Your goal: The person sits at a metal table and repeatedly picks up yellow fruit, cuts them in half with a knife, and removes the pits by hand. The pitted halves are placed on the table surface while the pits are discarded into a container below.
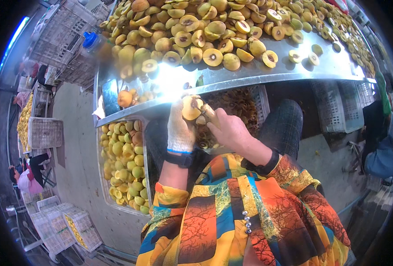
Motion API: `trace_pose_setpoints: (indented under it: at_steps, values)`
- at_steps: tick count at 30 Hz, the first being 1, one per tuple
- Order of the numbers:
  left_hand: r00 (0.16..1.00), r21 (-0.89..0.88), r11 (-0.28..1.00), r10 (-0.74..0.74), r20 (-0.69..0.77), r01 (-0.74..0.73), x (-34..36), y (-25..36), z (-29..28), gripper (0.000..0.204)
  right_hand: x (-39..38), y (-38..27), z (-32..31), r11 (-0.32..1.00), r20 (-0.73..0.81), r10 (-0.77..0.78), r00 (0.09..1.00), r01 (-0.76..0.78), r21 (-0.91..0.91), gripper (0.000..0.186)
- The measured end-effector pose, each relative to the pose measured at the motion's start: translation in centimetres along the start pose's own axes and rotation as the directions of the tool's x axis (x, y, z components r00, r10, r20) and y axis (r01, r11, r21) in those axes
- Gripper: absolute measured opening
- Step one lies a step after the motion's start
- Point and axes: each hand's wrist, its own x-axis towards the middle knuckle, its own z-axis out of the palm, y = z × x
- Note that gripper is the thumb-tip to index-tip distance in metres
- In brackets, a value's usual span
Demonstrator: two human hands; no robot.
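Observation:
In my left hand [180,131], which wears a white knitted glove, is a yellow peach half [190,108], its cut face turned up. My right hand [233,131] is bare and closed round the wooden handle of a small pitting tool [210,114]. The tool's tip meets the fruit near its middle; the exact shape of the tip is hidden. Both hands are close together over my lap, just below the front edge of a metal table [267,79]. Beneath them, a white crate [261,103] contains brownish pits and scraps, partly covered by my hands.
Many cut peach halves [214,57] are heaped on the table. Left of my legs, a crate holds yellow-green peach halves [127,164]. A blue-capped bottle [90,41] stands at the table's left end. White crates [45,133] line the far left, where other people sit. More crates [338,106] stand under the table's right side.

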Motion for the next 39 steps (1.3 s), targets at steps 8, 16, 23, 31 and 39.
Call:
trace_pose_setpoints:
  at_steps: [8, 16, 23, 31, 39]
  values:
    - [0.99, 0.082, 0.988, 0.124, 0.062, -0.129, -0.1, -1.5, 0.1, 0.04, -0.5, -0.4, 0.7, 0.997, -0.001, 0.077, 0.997, -0.077, 0.026, 0.022]
    - [0.988, 0.433, 0.899, 0.12, -0.099, -0.066, -0.7, -1.3, -0.4, 0.039, -1.0, 0.2, 1.5, 0.999, 0.099, -0.038, 0.994, 0.034, 0.042, 0.017]
    - [0.942, 0.427, 0.877, 0.306, -0.137, -0.222, -0.8, -2.4, -0.9, 0.029, -0.7, -0.6, 2.6, 0.989, 0.132, 0.023, 0.991, -0.041, 0.14, 0.023]
    - [0.946, 0.423, 0.889, 0.272, -0.174, -0.178, -1.1, -2.8, -0.4, 0.019, -0.9, -0.1, 2.4, 0.97, 0.202, 0.085, 0.976, -0.127, 0.209, 0.027]
    - [0.927, 0.65, 0.72, 0.369, -0.064, -0.242, -0.5, -3.2, -1.4, 0.021, 0.1, -1.5, 0.2, 0.835, 0.548, 0.226, 0.805, -0.45, 0.316, 0.026]
